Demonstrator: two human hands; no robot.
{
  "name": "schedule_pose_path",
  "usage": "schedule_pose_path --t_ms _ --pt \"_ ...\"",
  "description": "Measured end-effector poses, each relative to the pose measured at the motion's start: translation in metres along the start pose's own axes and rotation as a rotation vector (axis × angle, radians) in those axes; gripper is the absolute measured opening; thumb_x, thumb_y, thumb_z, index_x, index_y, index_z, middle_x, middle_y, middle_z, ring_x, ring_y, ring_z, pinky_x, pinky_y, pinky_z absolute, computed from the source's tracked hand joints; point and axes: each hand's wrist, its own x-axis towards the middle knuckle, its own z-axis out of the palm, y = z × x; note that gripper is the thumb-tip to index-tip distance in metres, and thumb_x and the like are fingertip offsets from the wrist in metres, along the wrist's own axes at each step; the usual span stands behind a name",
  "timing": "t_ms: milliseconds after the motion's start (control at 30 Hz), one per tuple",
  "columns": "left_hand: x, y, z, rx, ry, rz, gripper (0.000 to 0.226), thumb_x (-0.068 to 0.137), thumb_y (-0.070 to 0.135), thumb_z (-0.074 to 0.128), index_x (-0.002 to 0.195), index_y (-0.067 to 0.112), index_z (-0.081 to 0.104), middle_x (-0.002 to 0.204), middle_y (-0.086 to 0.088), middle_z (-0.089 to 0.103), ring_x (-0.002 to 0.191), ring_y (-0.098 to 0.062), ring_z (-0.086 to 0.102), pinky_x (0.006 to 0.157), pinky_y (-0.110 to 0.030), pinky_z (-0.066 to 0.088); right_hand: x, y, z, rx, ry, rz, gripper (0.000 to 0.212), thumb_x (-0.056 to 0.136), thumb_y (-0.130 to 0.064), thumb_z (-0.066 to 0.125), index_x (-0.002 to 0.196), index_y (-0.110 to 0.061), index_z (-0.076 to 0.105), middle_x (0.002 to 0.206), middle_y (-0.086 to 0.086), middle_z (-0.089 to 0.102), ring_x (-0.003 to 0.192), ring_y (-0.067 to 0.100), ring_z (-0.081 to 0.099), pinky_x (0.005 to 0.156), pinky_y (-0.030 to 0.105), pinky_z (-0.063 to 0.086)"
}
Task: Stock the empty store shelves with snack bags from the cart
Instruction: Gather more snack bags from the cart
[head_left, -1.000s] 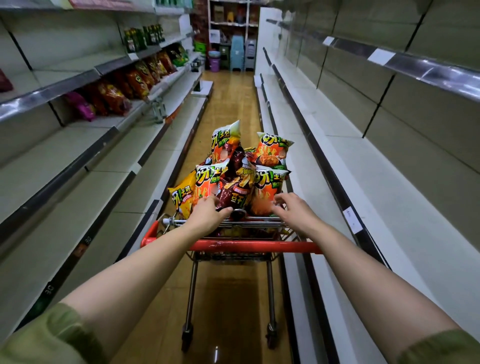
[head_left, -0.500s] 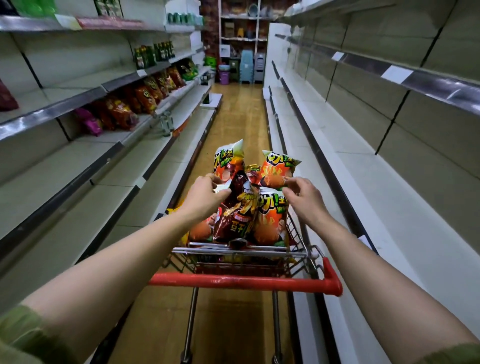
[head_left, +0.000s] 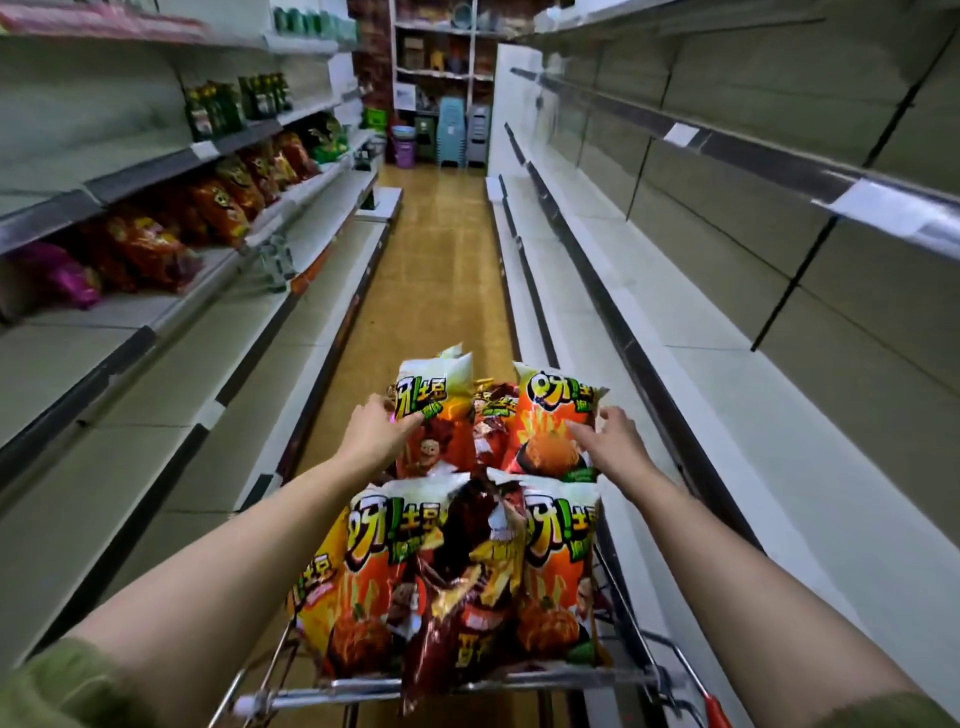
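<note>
A wire shopping cart (head_left: 631, 675) stands in the aisle right below me, heaped with orange, yellow and dark red snack bags. My left hand (head_left: 375, 432) lies against the left side of a far orange-and-white bag (head_left: 434, 400), fingers curled onto it. My right hand (head_left: 610, 441) presses on the right side of another far orange bag (head_left: 550, 415). Nearer me stand an orange bag (head_left: 371, 561) and a dark red bag (head_left: 475, 566). Whether either far bag is lifted off the pile, I cannot tell.
Bare white shelves (head_left: 727, 332) run along the right. On the left, a middle shelf (head_left: 130, 306) carries red and purple snack bags (head_left: 150, 244), with bare shelves (head_left: 93, 452) below. Green packs (head_left: 234, 104) sit higher up. Plastic stools and bins (head_left: 447, 135) stand at the aisle's far end.
Both hands left the cart's near rim and reached forward over the pile to the far bags. The view moved closer over the cart.
</note>
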Motion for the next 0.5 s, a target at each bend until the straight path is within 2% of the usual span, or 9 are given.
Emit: schedule_pose_path --t_ms 100,167,267,333,467,500 --pt "0.022 -0.007 0.000 -0.054 -0.052 -0.067 0.090 0.077 0.047 0.070 0.141 0.002 0.028 0.144 -0.019 0.037 0.129 -0.031 0.041 0.105 -0.042 0.037 0.025 0.005 0.008 0.057 -0.060 0.142 0.089 0.080 -0.048 0.067 0.141 -0.001 0.022 0.139 0.022 0.041 0.125 0.036 0.046 0.100 0.047 0.043" --pt "0.034 -0.014 0.002 -0.085 -0.127 -0.093 0.106 0.069 0.050 0.075 0.146 0.004 0.018 0.150 -0.018 0.027 0.135 -0.032 0.034 0.109 -0.043 0.033 0.038 0.007 0.014 0.066 -0.092 0.191 0.100 0.076 -0.051 0.069 0.142 0.000 0.015 0.141 0.021 0.040 0.128 0.036 0.043 0.103 0.046 0.042" --pt "0.044 -0.022 0.010 -0.178 -0.248 -0.109 0.109 0.068 0.046 0.075 0.148 0.007 0.012 0.151 -0.015 0.029 0.133 -0.029 0.038 0.106 -0.037 0.034 0.053 0.013 0.024 0.091 -0.148 0.231 0.109 0.070 -0.052 0.074 0.143 -0.001 0.011 0.141 0.018 0.041 0.128 0.033 0.043 0.105 0.046 0.040" --pt "0.047 -0.025 0.015 -0.258 -0.302 -0.111 0.106 0.067 0.045 0.074 0.148 0.009 0.014 0.148 -0.013 0.035 0.125 -0.024 0.044 0.102 -0.034 0.035 0.059 0.018 0.031 0.136 -0.175 0.239 0.110 0.065 -0.050 0.079 0.141 -0.003 0.016 0.138 0.016 0.044 0.126 0.032 0.046 0.104 0.047 0.041" --pt "0.055 -0.033 0.019 -0.322 -0.429 -0.091 0.129 0.042 0.065 0.079 0.146 0.018 0.019 0.132 -0.004 0.051 0.115 -0.021 0.053 0.104 -0.038 0.038 0.067 0.025 0.037 0.183 -0.136 0.218 0.107 0.051 -0.053 0.086 0.132 -0.010 0.032 0.128 0.009 0.054 0.116 0.028 0.055 0.099 0.044 0.046" --pt "0.057 -0.035 0.021 -0.330 -0.441 -0.107 0.122 0.045 0.064 0.080 0.143 0.021 0.023 0.125 0.000 0.055 0.112 -0.020 0.055 0.102 -0.037 0.041 0.069 0.028 0.038 0.186 -0.130 0.195 0.110 0.043 -0.058 0.086 0.129 -0.012 0.037 0.124 0.006 0.058 0.111 0.026 0.058 0.097 0.044 0.048"
